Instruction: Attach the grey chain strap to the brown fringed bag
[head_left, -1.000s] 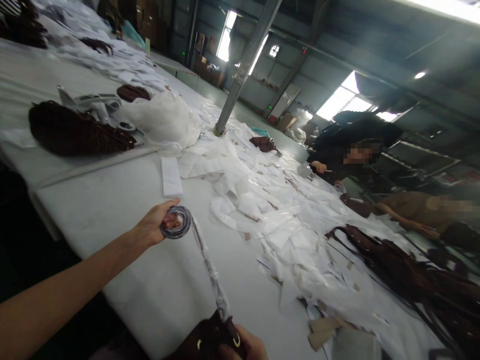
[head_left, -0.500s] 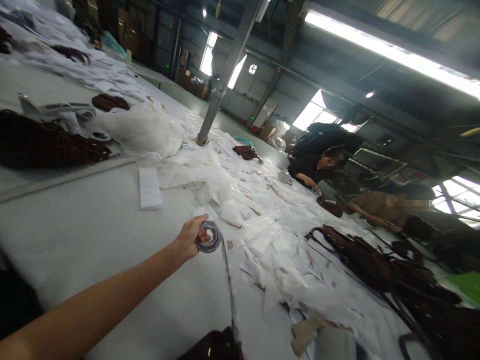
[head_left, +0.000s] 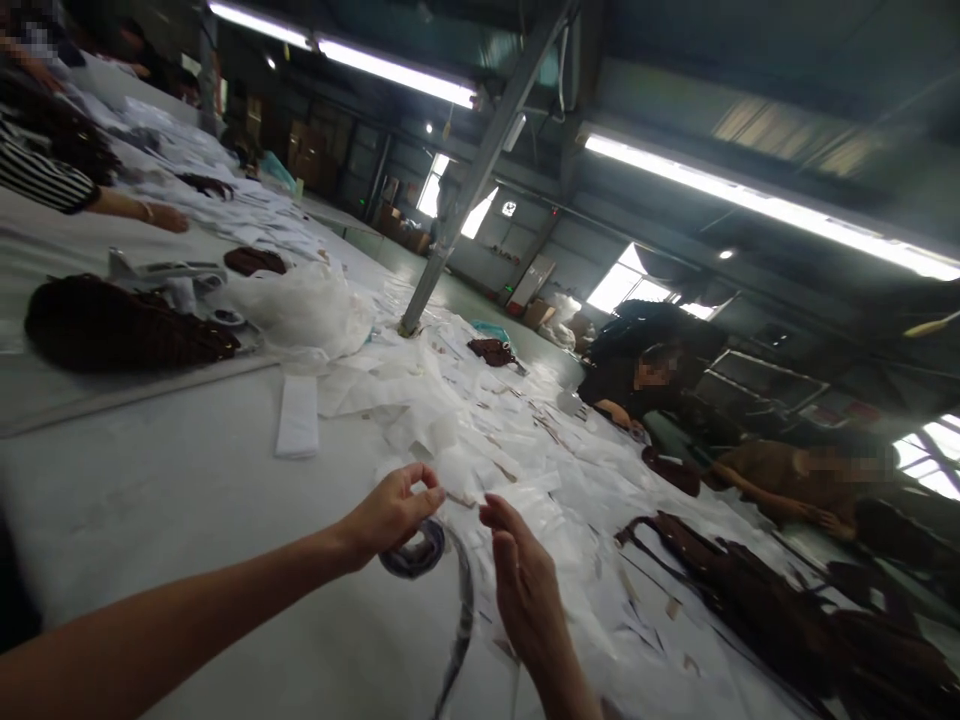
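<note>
My left hand (head_left: 397,512) is curled in a pinch, thumb and forefinger close together. Just under it is a coiled grey strip (head_left: 414,556), partly covered by the hand; whether the other fingers grip the coil is hidden. The strip's loose end curves to the bottom edge of the view. To the right of the strip my right hand (head_left: 525,590) is raised with fingers stretched out, holding nothing visible. Both hands are over the white table (head_left: 247,500). A folded white sheet (head_left: 298,417) lies beyond my left forearm.
Thin white sheets and scraps (head_left: 450,410) cover the table's middle. Dark brown bags (head_left: 750,580) lie on the right, a dark brown bundle (head_left: 127,325) on the left. A metal post (head_left: 480,190) rises beyond. Co-workers sit at right; a striped sleeve (head_left: 45,170) reaches in at left.
My right hand has come into view, and the dark item at the bottom edge is gone from sight. My left hand's fingers no longer visibly circle the coil. The view has tilted up.
</note>
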